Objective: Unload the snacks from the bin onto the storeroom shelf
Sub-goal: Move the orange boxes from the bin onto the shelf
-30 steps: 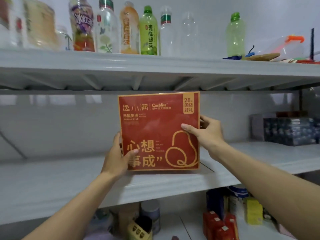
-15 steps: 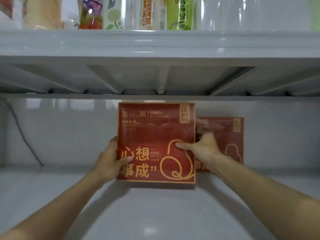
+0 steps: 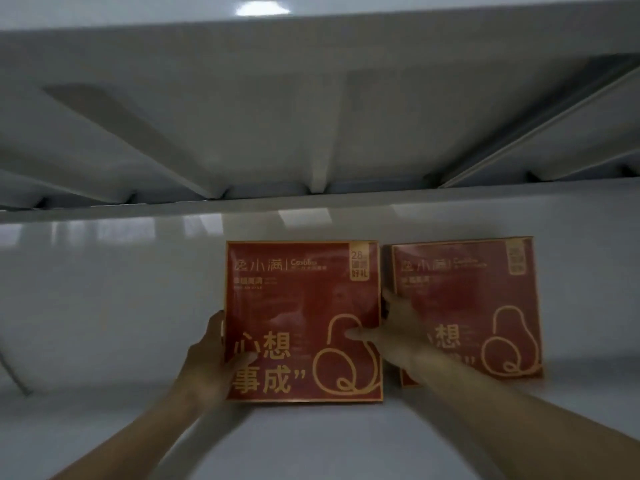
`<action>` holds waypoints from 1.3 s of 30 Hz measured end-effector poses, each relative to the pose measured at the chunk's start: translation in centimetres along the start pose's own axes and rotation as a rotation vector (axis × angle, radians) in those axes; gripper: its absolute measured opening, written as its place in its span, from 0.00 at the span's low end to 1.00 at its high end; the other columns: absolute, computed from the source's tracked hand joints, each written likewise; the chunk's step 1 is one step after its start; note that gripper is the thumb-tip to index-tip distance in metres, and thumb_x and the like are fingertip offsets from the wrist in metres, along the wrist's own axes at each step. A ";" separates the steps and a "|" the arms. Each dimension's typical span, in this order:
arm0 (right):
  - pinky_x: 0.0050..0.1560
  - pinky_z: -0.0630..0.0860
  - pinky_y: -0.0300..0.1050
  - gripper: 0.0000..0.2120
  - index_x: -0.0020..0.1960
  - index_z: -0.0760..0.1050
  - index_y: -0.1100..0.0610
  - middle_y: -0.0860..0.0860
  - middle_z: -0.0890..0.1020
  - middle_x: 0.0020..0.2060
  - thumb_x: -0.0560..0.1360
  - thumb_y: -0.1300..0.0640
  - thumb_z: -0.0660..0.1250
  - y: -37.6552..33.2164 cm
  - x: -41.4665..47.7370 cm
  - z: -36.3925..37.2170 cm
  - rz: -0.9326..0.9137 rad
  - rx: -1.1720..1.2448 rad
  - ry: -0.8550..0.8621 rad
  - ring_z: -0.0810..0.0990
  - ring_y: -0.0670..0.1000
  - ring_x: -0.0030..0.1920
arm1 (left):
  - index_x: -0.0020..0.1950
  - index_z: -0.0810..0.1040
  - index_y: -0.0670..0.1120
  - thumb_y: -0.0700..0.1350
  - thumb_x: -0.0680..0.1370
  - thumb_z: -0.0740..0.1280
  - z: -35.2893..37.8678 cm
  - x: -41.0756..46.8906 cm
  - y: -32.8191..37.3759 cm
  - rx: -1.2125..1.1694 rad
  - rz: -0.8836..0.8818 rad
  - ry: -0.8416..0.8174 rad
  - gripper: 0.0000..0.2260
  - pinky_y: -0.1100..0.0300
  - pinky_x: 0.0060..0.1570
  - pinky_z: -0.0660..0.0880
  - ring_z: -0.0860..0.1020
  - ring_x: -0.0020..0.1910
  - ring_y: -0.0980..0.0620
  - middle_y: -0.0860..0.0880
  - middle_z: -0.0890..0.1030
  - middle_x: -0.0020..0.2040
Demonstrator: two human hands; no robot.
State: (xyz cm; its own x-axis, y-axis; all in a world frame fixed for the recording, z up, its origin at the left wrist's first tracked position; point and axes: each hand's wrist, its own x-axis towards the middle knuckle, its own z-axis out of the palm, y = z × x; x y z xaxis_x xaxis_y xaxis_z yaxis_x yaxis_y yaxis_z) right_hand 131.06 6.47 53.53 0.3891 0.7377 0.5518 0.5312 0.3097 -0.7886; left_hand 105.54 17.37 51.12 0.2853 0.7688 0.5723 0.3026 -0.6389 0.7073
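Both hands (image 3: 207,355) grip upright red box (image 3: 301,320) on shelf (image 3: 104,427).

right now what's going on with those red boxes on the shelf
A person holds a red snack box upright by its side edges, left hand on the left, right hand on the right, over the white shelf. A matching red box stands just to its right by the back wall.

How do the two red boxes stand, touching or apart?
Apart. The head view shows a strip of white wall between the held red box and the standing red box.
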 end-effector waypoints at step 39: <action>0.59 0.70 0.36 0.44 0.77 0.59 0.49 0.40 0.76 0.56 0.68 0.52 0.80 6.5 -1.0 3.4 -0.019 -0.297 0.074 0.77 0.47 0.60 | 0.79 0.37 0.59 0.44 0.80 0.67 2.4 1.7 -6.3 0.164 0.056 -0.085 0.42 0.59 0.57 0.74 0.81 0.51 0.50 0.47 0.77 0.66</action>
State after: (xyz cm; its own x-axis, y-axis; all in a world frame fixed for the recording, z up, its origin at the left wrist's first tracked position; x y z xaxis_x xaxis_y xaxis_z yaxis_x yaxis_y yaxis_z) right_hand 131.60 9.76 46.93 0.4248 0.6843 0.5928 0.7313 0.1266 -0.6702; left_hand 106.34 22.58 46.63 0.3794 0.7310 0.5672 0.4259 -0.6822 0.5943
